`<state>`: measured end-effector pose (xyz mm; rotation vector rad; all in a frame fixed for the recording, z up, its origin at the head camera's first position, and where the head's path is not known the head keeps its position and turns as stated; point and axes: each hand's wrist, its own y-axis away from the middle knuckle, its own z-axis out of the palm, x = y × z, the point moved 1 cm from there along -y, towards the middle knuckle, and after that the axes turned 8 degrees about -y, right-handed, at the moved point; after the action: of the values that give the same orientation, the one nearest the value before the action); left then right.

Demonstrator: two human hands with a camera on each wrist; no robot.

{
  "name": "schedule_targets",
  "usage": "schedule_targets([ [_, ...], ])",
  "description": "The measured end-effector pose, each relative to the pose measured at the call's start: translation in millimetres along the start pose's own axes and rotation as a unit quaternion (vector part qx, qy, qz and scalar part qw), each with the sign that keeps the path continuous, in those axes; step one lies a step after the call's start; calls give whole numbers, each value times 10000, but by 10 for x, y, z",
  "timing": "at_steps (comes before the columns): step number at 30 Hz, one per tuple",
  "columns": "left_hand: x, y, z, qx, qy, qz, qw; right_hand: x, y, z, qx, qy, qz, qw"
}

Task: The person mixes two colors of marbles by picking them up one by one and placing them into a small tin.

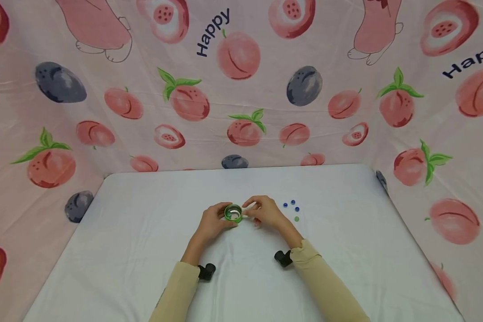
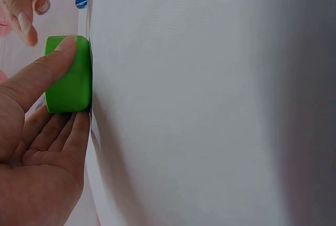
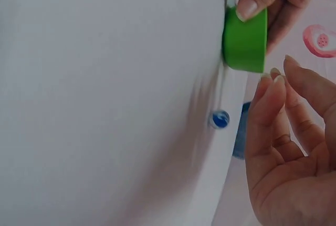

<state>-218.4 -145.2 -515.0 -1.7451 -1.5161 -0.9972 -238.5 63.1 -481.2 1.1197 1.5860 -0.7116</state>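
The left hand point(image 1: 212, 220) holds the green cup point(image 2: 71, 84), with its thumb on the side by the person and its other fingers round the far side. The cup stands upright on the white tabletop point(image 1: 137, 232), close to the middle between the left and right edges, and not so far from the back edge. Its inside is shiny, but I cannot tell what, if anything, lies at the bottom.

The right hand point(image 1: 265, 211) is just beside the cup's rim. Its fingers are loosely bent, the tips near each other with a little gap, and I see nothing pinched there (a tiny thing could hide behind a finger).

Three blue marbles point(image 1: 293, 202) and one green marble point(image 1: 296, 218) lie in a loose bunch past the right hand, on the way to the right edge. The green one is farthest from the back edge.

My guess is that the step in hand is work at the cup's mouth: one hand keeps it steady, the other is busy at the rim. If another marble is wanted, the next move calls for the right hand to go over to the bunch and pinch just one, gently, as round things roll. The left hand should hold the cup so it cannot tip.
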Motion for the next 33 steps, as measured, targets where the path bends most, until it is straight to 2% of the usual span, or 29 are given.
schedule_targets([
  [14, 17, 18, -5, -3, 60, -145, 9999, -69, 281, -421, 264, 98, 110, 9995],
  [28, 2, 11, 0, 33, 48, -106, 9999, 138, 640, -643, 467, 225, 356, 9980],
  [33, 6, 19, 4, 26, 40, -131, 9999, 197, 775, -690, 567, 121, 487, 9971],
])
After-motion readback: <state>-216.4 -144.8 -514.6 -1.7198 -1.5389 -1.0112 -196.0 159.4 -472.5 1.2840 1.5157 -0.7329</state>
